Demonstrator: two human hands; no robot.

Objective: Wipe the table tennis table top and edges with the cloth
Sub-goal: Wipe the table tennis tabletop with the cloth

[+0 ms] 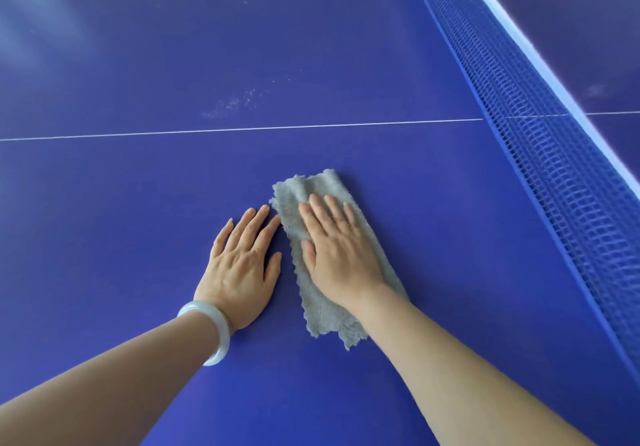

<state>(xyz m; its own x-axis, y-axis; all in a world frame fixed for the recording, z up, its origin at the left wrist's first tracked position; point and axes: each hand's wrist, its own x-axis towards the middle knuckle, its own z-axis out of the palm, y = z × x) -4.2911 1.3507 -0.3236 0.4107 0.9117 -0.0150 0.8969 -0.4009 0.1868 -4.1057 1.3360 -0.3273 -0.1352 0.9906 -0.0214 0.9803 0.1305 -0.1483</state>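
A blue table tennis table top (138, 203) fills the view. A folded grey cloth (318, 314) lies flat on it near the middle. My right hand (337, 251) presses flat on the cloth with straight fingers, covering its middle. My left hand (242, 265) rests flat on the bare table just left of the cloth, fingers straight, its index fingertip almost at the cloth's left edge. A white bangle (218, 331) sits on the left wrist.
A blue net (540, 154) with a white top band runs diagonally along the right side. A thin white centre line (207, 131) crosses the table beyond the hands. A pale dusty smear (228, 104) lies just past that line.
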